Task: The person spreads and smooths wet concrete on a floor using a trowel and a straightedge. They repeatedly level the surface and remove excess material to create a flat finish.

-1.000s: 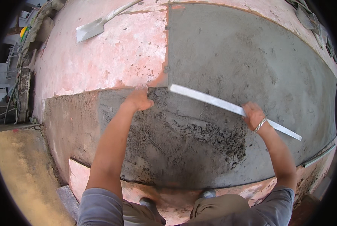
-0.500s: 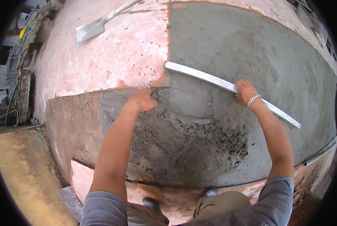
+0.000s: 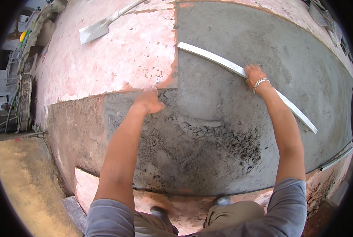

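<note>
In the head view, the right hand [image 3: 256,77] has its grip wrapped around the middle of a white bar [image 3: 224,61]. The bar slants across the smooth cement [image 3: 231,35], with its left tip beside the edge of the pink floor [image 3: 113,59]. The left hand [image 3: 148,102] is at the pink floor's near edge, beside the lumpy cement [image 3: 239,142]; its fingertips are hard to see, so I can't tell if that grip is apart or together. The bar could tip and scratch the smooth cement, as just one hand holds it. The left hand could slip, if that edge is wet. There are two hands, one bar, one shovel [image 3: 95,32] on the pink floor, one bracelet [image 3: 262,83] and two shoes [image 3: 222,200].
</note>
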